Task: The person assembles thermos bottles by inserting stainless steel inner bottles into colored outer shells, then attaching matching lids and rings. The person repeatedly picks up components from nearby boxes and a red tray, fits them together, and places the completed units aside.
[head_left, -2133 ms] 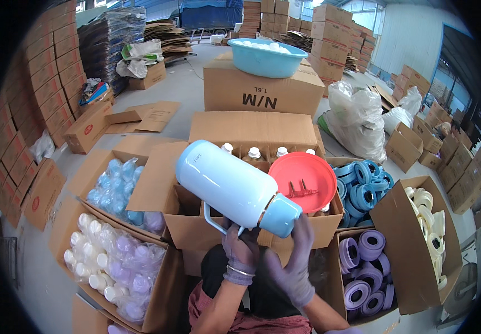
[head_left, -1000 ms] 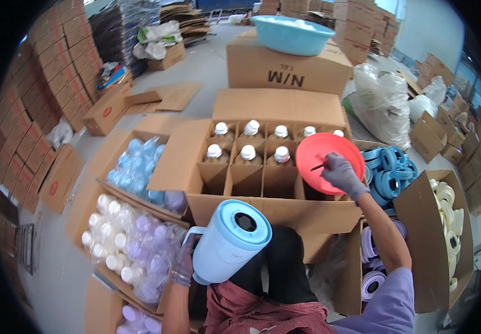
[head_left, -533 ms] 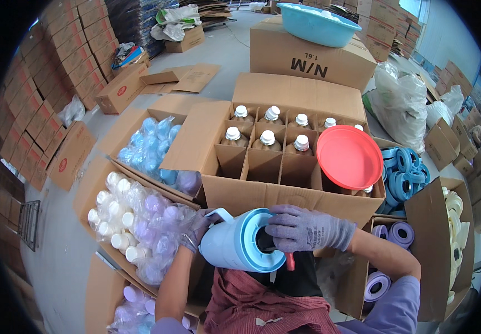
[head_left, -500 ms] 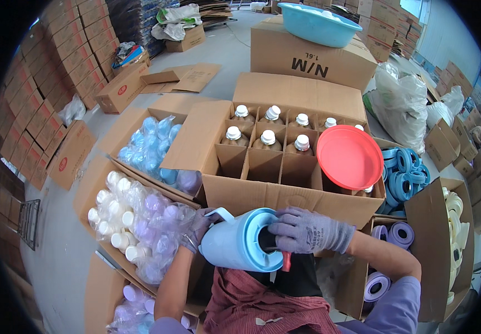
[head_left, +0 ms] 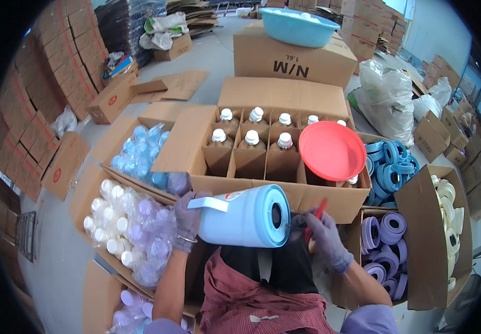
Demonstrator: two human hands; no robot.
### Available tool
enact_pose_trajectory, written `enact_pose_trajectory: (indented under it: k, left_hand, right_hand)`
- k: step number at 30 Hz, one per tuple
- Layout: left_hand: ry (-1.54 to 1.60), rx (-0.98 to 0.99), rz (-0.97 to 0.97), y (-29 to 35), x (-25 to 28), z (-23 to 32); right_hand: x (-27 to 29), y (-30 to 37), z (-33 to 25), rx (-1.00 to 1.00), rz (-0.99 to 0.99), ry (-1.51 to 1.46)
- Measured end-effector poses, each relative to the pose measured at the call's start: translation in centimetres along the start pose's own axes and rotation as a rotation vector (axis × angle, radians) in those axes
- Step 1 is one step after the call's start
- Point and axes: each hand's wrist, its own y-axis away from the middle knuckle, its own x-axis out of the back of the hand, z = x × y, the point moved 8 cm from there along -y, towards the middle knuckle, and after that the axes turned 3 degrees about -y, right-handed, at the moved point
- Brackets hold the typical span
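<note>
In front of my lap, a light-blue jug body (head_left: 237, 220) lies on its side, its round end with a dark central hole turned right. My gloved left hand (head_left: 187, 217) is closed around its left end, beside the pale handle (head_left: 208, 204). In my gloved right hand (head_left: 327, 238) is a red-handled tool (head_left: 316, 214); its dark end, blurred, points toward the hole from just right of the jug. What kind of tool it is cannot be made out. Beyond the jug, a divided carton (head_left: 279, 192) holds several white-capped bottles (head_left: 251, 139), with a red round lid (head_left: 332, 151) resting on top.
At left, open cartons hold bagged white caps (head_left: 122, 225), purple caps (head_left: 146, 228) and blue caps (head_left: 140, 150). Right-hand cartons hold blue ring parts (head_left: 388, 172), purple ring parts (head_left: 388, 253) and cream parts (head_left: 449, 211). A blue basin (head_left: 299, 30) sits on a closed box (head_left: 287, 58) behind.
My right hand has drawn back rightward from the jug's end, bringing the red-handled tool into fuller view. The jug has turned so its round end faces more to the right.
</note>
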Motion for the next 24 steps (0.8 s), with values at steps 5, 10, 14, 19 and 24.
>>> enact_pose_trajectory:
  k: [5, 10, 14, 19, 24]
  left_hand:
    - [0.111, -0.028, -0.168, -0.7, -2.1, 0.0]
    - [0.156, 0.103, -0.133, -0.8, -2.3, -1.7]
    - [-0.006, -0.092, 0.009, -0.1, -1.0, -1.1]
    - [-0.263, -0.125, 0.124, -0.7, 0.1, 2.2]
    - [-0.316, -0.961, -0.397, 2.5, -8.0, 8.3]
  right_hand:
    - [-5.4, 2.5, -7.9, 1.010, -0.449, 1.112]
    - [-4.5, 0.6, -5.0, 0.819, -0.363, 0.922]
    - [-1.5, -1.7, 1.0, 0.106, -0.017, 0.297]
    - [-0.2, -0.3, -3.1, 0.099, -0.138, 0.547]
    - [7.5, -6.1, -11.9, 0.631, 0.205, 1.268]
